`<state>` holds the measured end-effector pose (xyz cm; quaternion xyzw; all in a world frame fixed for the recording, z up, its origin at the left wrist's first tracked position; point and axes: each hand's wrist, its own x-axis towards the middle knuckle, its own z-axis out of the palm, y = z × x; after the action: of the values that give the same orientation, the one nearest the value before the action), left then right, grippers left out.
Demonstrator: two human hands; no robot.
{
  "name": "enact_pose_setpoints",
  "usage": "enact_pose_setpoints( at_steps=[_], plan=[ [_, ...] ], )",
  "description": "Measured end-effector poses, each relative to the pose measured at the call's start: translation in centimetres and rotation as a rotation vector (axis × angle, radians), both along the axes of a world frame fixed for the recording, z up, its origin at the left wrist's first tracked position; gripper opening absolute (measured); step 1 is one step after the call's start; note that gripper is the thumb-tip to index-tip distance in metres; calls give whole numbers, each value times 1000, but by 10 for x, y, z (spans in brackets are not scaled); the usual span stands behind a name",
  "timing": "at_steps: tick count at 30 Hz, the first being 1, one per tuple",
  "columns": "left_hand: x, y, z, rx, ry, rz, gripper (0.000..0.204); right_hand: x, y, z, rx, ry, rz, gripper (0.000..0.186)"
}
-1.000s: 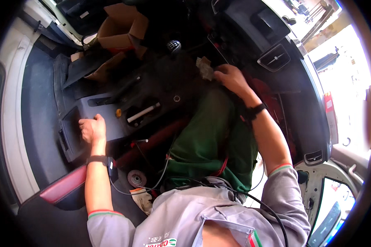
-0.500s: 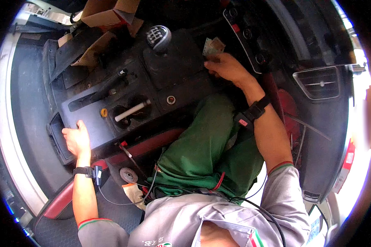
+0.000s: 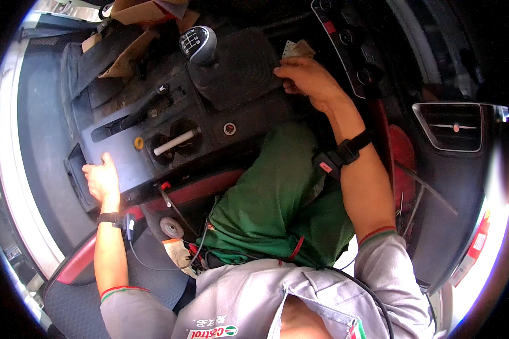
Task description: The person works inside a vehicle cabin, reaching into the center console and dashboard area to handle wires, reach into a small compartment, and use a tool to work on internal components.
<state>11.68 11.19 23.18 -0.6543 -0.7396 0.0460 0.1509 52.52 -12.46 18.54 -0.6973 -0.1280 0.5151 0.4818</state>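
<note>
My left hand [image 3: 103, 178] grips the rear end of the centre console [image 3: 119, 161], its thumb on the grey top and its fingers curled toward the storage recess. At the front, my right hand [image 3: 308, 82] has its fingers curled at the right edge of the black gear-shift panel [image 3: 237, 70]; some fingertips are hidden. A gear knob [image 3: 198, 44] rises from that panel. The handbrake lever [image 3: 141, 113] lies along the console between my hands. A white stick-like tube [image 3: 176, 142] rests across the cup holders. Small paper pieces [image 3: 297, 50] lie beyond my right hand.
Torn cardboard [image 3: 130, 53] stands at the far left. A yellow ring [image 3: 138, 143] sits on the console. Near the seat are a grey disc [image 3: 172, 227], a glove [image 3: 178, 254] and a red-ended tool [image 3: 165, 195]. A cable runs from my left wrist strap. An air vent [image 3: 449, 127] is at right.
The whole view has shifted slightly. The gear knob appears farther left against the console. Both hands stay at about the same places on the console.
</note>
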Motion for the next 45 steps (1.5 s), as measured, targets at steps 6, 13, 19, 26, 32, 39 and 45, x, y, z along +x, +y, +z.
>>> enact_pose_setpoints(
  at_steps=[6, 13, 19, 26, 32, 39, 45],
  plan=[
    [-8, -2, -4, 25, -16, -26, 70, -4, -5, -9, 69, 265, -24, 22],
    [-2, -4, 1, 38, -78, -61, 68, -9, -16, -16, 189, 425, -122, 21],
    [-24, 7, -4, 69, -79, -146, 68, -24, -23, -20, 339, 430, -106, 33],
    [103, -108, 7, -196, -667, -907, 40, -21, -25, -23, 293, 420, -208, 43],
    [192, -144, -74, -1288, -1610, 100, 40, -29, -24, -12, 272, 439, -217, 26],
    [216, -163, -90, -1350, -2519, 545, 37, -19, -19, -36, 475, 649, -165, 22],
    [191, -144, -117, -1209, -2582, 707, 32, -22, -14, -23, 372, 501, -208, 26]
  ],
)
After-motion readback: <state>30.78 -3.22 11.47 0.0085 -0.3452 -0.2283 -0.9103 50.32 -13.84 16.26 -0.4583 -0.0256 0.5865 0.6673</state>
